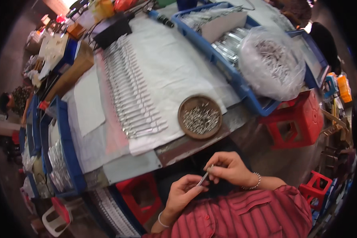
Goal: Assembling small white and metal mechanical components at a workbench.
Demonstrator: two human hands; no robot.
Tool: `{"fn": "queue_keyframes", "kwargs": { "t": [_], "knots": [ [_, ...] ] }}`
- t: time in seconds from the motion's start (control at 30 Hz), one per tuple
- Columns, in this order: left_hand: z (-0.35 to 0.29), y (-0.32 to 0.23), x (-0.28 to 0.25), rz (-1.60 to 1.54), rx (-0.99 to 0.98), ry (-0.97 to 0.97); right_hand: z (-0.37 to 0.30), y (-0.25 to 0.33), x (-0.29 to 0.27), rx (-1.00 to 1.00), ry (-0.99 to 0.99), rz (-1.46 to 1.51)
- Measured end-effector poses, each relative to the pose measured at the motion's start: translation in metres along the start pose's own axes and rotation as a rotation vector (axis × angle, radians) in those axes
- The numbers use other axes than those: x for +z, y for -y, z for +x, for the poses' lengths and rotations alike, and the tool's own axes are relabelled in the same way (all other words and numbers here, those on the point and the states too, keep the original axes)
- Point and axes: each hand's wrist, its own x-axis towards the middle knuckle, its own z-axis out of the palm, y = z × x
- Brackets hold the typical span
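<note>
Close to my body, in front of the table's near edge, both hands hold one slim silvery metal piece (202, 179). My left hand (183, 195) closes thumb and fingers round its lower end. At the upper end, my right hand (229, 169) pinches it between thumb and fingertips; whether a smaller part is also in that pinch I cannot make out. Just beyond my hands stands a round brown bowl (181, 126) of small shiny metal parts (201, 120). Left of the bowl, a long row of slender metal pieces (131, 91) lies side by side on white sheeting.
A blue crate (248, 90) at the right bears a clear plastic bag (265, 85) of small metal parts. Red stools (301, 123) stand beyond it. Blue trays (69, 158) line the left side. A blue-handled tool (159, 18) and a black box (113, 32) sit at the far end.
</note>
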Motion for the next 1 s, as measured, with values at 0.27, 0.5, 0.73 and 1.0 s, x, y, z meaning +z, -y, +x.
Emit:
{"fn": "queue_keyframes", "kwargs": {
  "t": [0.27,0.5,0.73,1.0],
  "knots": [
    [0.001,-0.037,0.001,0.140,0.022,-0.095,0.040,0.027,0.020,0.122,0.180,0.017],
    [0.021,-0.102,-0.001,-0.004,0.012,-0.111,0.084,0.070,0.035,-0.032,0.201,-0.057],
    [0.057,-0.132,-0.003,-0.029,-0.070,-0.158,0.116,0.093,0.026,0.082,0.171,0.104],
    [0.086,-0.148,0.005,-0.002,-0.121,-0.199,0.136,0.096,0.006,0.054,0.147,0.167]
  ]
}}
